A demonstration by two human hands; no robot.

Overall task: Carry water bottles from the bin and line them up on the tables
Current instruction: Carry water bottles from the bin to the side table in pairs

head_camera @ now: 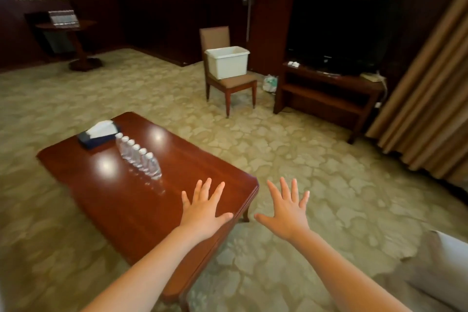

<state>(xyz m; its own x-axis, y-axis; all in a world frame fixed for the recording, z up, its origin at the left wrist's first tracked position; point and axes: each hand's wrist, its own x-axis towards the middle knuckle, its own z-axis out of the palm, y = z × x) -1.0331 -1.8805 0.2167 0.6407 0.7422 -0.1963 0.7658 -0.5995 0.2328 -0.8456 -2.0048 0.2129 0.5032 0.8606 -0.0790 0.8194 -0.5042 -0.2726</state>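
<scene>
Fetching more seemed the step: left hand (202,213), right hand (287,213) empty, fingers (207,189) spread wide; water bottles (138,157) stood lined on the surface (126,210); bin (228,62) on chair (215,38) beyond it, next needed walking there

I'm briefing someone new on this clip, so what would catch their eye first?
The left hand and right hand spread open in front, holding nothing. Beyond them a row of water bottles stands on the wooden table beside a tissue box. Farther back, a white bin sits on a chair.
</scene>
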